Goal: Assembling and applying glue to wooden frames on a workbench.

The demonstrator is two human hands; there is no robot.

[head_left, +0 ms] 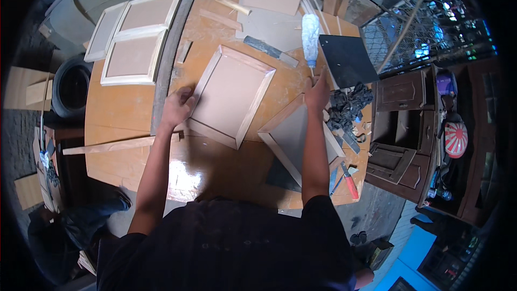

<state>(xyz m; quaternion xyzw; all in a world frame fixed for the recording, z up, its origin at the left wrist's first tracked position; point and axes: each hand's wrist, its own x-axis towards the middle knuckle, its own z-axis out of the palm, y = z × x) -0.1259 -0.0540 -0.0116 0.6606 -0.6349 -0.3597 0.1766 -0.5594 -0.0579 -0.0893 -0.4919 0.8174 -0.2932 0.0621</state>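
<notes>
Left hand (177, 106) grips the framed panel (231, 94) at its corner; right hand (318, 91) reaches open toward the glue bottle (310, 35); a careless tug could slide the panel off the bench (124, 113).

Bare surface (121, 110) lies open to the left of the left hand (176, 109), up to the long dark plank (172, 54). Between the hands the framed panel (231, 94) fills the room. Ahead of the right hand (316, 94) the wrapped bottle (310, 35), black sheet (347, 59) and dark rag heap (349, 105) crowd close.
</notes>
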